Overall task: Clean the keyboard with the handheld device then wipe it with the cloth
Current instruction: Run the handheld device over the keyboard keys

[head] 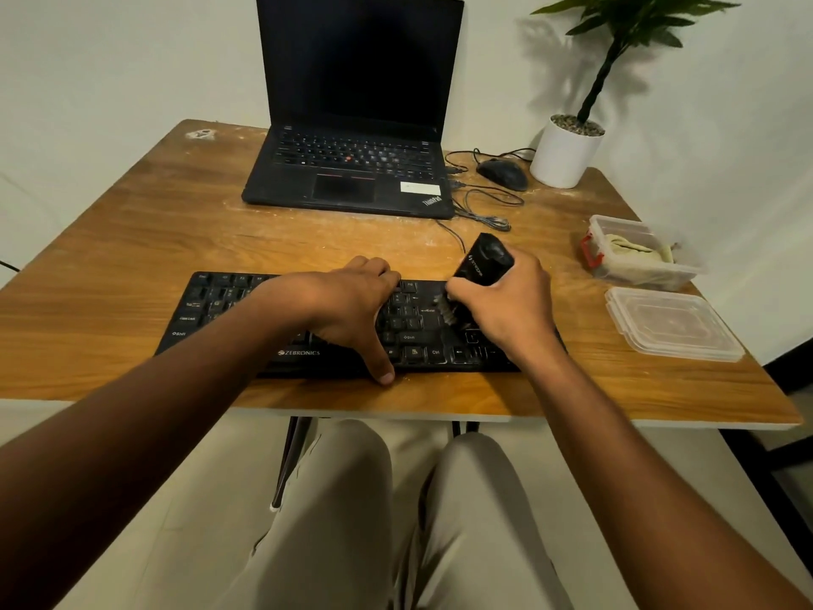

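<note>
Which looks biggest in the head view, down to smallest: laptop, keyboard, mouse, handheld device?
1. laptop
2. keyboard, partly covered by the hands
3. and 4. handheld device and mouse: similar; the mouse lies farther away, so unsure.

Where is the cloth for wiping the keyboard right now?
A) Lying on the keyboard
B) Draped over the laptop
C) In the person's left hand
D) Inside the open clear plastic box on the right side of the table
D: the pale cloth lies bunched inside the open clear plastic box, whose lid rests just in front of it, on the right side of the table.
</note>
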A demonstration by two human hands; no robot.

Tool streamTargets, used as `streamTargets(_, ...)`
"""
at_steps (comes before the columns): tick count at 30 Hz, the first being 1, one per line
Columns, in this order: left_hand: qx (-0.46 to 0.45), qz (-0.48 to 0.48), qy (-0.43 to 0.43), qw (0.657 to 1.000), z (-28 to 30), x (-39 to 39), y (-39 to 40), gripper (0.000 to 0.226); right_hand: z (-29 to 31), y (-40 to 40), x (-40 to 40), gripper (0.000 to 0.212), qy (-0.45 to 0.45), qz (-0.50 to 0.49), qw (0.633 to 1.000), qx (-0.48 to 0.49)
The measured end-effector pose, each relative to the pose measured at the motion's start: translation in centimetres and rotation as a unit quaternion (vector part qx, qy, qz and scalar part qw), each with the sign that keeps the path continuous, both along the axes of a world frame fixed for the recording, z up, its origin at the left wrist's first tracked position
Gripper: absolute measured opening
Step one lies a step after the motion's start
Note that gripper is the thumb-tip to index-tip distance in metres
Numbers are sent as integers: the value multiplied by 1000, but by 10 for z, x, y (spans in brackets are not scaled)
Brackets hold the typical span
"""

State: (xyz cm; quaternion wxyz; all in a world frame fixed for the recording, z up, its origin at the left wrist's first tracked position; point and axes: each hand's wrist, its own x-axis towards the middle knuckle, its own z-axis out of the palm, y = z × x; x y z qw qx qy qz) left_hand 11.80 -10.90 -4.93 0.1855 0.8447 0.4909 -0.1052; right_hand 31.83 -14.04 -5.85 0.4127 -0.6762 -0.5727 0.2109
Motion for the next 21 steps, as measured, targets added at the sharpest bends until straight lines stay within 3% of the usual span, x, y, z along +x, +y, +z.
streamTargets(4, 0, 0, 2, 1000, -1, 0, 0, 131, 6, 2, 24, 20, -50, -41, 998, -4)
streamTargets(9, 0, 2, 2, 1000, 0, 0, 0, 130, 11, 8, 14, 21, -8, -21, 1000, 20)
streamTargets(14, -1, 3, 3, 1000, -1, -1, 0, 129, -3, 8, 14, 24, 34, 3, 999, -40)
streamTargets(18, 0, 5, 3, 1000, -1, -1, 0, 134, 10, 13, 34, 25, -53, -22, 998, -2)
streamTargets(21, 3, 3, 4, 1000, -3, -1, 2, 134, 19, 16, 31, 35, -67, 48, 996, 35)
